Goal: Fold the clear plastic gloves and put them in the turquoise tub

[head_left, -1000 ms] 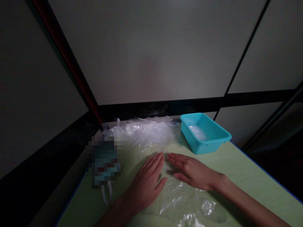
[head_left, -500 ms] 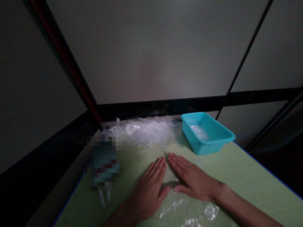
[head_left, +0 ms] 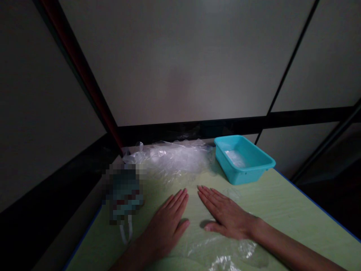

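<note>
A sheet of clear plastic film (head_left: 222,248) lies on the pale green table, under and around my right hand (head_left: 227,212). That hand is palm down, fingers stretched out and thumb apart, holding nothing. My left hand (head_left: 169,222) also lies flat with its fingers extended, to the left of the right one, with a gap between them. Beyond both hands, a crumpled heap of clear plastic (head_left: 180,158) rests along the back edge of the table.
A turquoise basin (head_left: 251,175) with something whitish and transparent inside stands at the back right. At the left is a pixelated greenish object (head_left: 125,195) with a white strap. Cabinet panels (head_left: 191,75) rise behind the table (head_left: 293,214).
My left hand has moved left, away from my right hand, so the gap between their fingertips is wider. The right hand has barely shifted. The view has moved slightly.
</note>
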Motion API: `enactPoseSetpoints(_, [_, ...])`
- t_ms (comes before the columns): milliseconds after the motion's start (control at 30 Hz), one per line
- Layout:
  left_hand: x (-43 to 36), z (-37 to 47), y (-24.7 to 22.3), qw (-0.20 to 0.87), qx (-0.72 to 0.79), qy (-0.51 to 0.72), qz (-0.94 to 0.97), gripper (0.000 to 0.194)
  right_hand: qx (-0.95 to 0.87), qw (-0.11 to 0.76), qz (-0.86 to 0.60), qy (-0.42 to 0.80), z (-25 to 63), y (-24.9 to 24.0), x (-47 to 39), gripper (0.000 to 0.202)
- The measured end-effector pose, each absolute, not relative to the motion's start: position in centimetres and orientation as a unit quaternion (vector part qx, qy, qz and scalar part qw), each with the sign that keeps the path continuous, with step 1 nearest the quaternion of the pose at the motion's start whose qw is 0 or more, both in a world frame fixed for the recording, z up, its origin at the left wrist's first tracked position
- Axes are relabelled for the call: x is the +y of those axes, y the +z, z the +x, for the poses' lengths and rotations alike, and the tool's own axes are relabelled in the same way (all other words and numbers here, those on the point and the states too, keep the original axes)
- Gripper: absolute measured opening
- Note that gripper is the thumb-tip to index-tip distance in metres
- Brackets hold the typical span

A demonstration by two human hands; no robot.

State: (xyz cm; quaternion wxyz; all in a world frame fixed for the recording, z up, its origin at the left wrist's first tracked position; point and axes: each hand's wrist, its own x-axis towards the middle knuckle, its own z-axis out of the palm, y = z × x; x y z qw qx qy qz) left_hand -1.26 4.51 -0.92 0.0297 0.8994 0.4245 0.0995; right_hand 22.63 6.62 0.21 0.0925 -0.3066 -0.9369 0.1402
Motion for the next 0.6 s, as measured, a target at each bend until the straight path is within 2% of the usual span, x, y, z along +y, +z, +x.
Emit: enactPoseSetpoints(600, [4.4,-3.0,-1.5,0.024,0.443,0.117,0.888,0.067,-0.919,0.094,-0.365,0.116,24.5,0.2,7.0,0.077])
